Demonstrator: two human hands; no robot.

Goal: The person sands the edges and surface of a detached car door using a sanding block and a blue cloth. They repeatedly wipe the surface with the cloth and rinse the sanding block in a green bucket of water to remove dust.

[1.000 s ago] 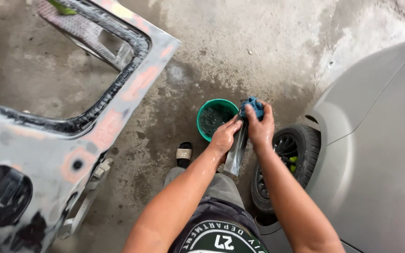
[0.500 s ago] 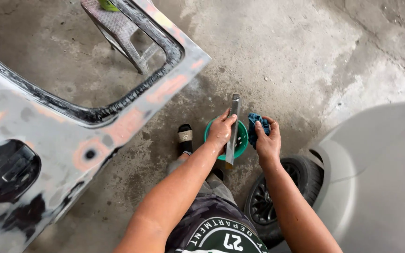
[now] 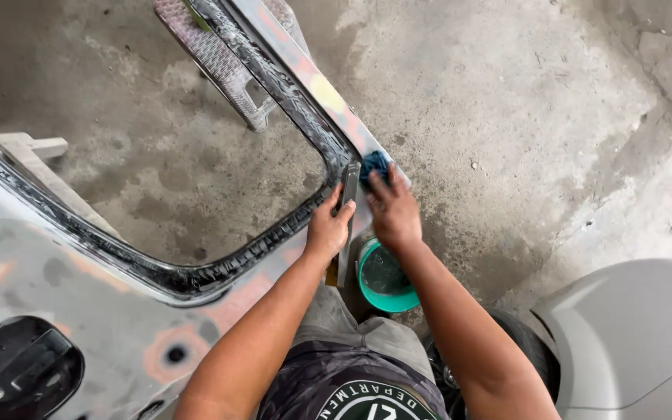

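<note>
Bare concrete floor (image 3: 507, 117) under a sanded car door (image 3: 79, 295). The left hand (image 3: 328, 229) pinches a flat block (image 3: 349, 194), long axis twelve-to-six; at its one o'clock, the right hand (image 3: 393, 210) presses a blue pad (image 3: 373, 165) onto the door's frame, above a green bucket (image 3: 367, 288).

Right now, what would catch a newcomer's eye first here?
The sanded car door with patchy bare spots fills the left, its window frame running to the top. At its corner the left hand grips a flat sanding block while the right hand presses a blue sponge, above a green bucket.
</note>
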